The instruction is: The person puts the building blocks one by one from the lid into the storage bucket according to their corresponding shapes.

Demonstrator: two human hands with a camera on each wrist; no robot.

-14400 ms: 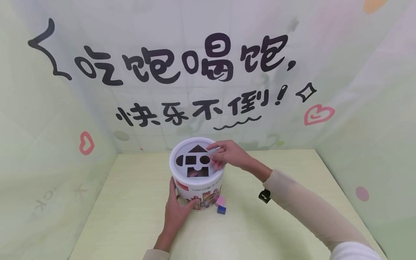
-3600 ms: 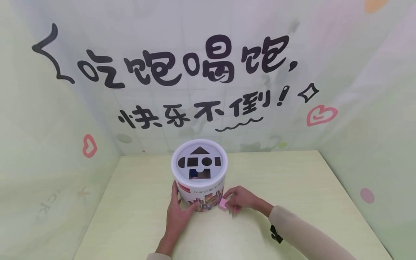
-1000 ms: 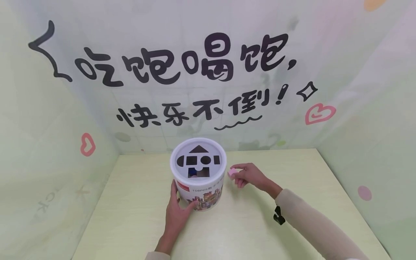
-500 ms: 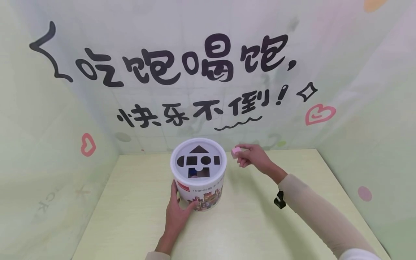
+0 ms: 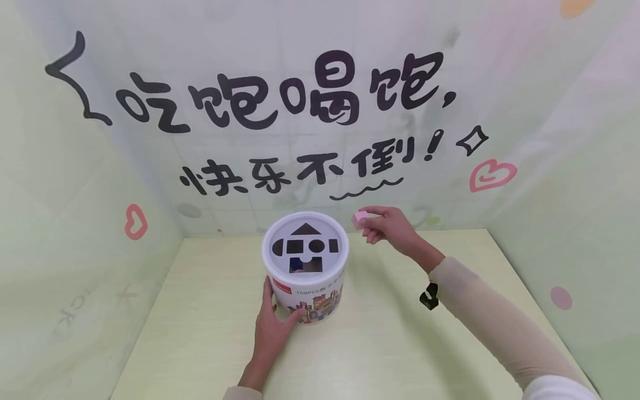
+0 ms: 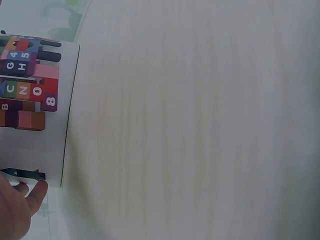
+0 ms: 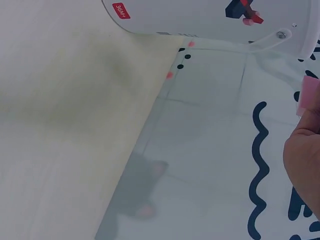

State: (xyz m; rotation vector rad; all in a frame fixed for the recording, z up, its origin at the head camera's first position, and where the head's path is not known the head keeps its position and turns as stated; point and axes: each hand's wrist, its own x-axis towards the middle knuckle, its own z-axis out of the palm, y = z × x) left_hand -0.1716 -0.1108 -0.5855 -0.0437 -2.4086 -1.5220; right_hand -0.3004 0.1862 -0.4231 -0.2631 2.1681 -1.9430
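A white shape-sorter bucket (image 5: 305,303) with printed toy blocks on its side stands upright on the table. Its lid (image 5: 325,225) has triangle, half-round, square, round, rectangular and notched holes. My left hand (image 5: 271,330) grips the bucket's lower left side, thumb across the front; in the left wrist view, fingertips (image 6: 37,197) lie against the printed wall (image 6: 47,150). Between thumb and fingers of my right hand (image 5: 395,229) is a small pink block (image 5: 359,219), raised just right of the lid. The right wrist view shows only an edge of the block (image 7: 307,95).
Under the bucket is a pale wooden table (image 5: 200,344). A printed cloth wall (image 5: 280,144) with black lettering rises close behind, and others stand at both sides. Some dark blue shows through the lid's notched hole. A black clip-like piece (image 5: 429,296) hangs at the right sleeve.
Earlier, a pink and a blue block lay at the bucket's right foot; neither is there now. My right hand has lifted a pink block from the table to above lid height. The left stays put.
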